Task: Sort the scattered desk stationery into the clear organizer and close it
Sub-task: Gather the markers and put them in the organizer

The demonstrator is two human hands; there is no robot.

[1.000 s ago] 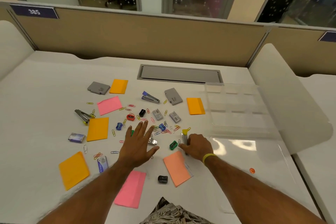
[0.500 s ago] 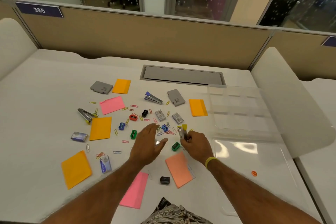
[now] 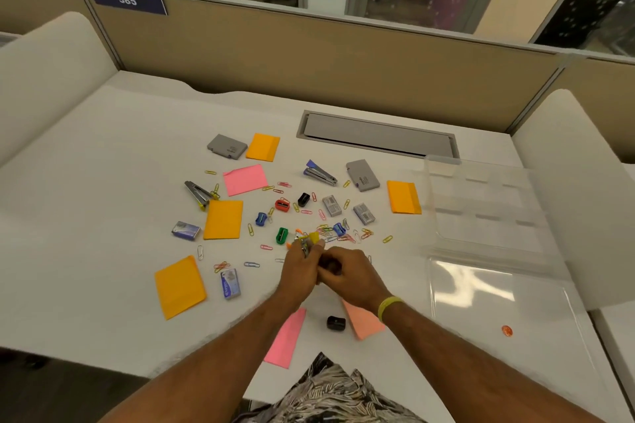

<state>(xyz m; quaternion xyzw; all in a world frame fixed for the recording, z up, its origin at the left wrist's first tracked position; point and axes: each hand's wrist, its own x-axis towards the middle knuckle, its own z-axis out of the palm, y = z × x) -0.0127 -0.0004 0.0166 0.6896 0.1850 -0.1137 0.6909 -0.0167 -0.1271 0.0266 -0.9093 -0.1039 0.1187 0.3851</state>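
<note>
While the clear organizer (image 3: pixel 481 182) lies open: its compartments look bare from where I stand, so I judge the sorting barely begun. Its lid (image 3: pixel 498 292) is folded flat on the person's side, out of the way of loading.
Left hand (image 3: pixel 297 273): well left of the organizer, over the thick of the scatter. Its fingers are curled round a small yellow-ended stapler (image 3: pixel 309 240), whose tip sticks out above the fist.
Right hand (image 3: pixel 348 273): on the organizer's side of the left hand and pressed against it. Its fingers are curled in and its thumb is up by the yellow end. Whether it shares that grip or holds something of its own, I cannot tell.
Why held so: my guess is that the pieces are being bunched into one grip, so a single reach to the organizer serves.
Paper clips (image 3: pixel 343 233): strewn between the hands and the organizer. They are thin and flat on the desk (image 3: pixel 103 182), so likely fiddly to lift.
Orange pad (image 3: pixel 402 197): just beside the organizer's left wall, the nearest thing to it.
Green sharpener (image 3: pixel 281 234): farther from the organizer than the hands, untouched.
Next, as I read it: carry the stapler across to a compartment.
</note>
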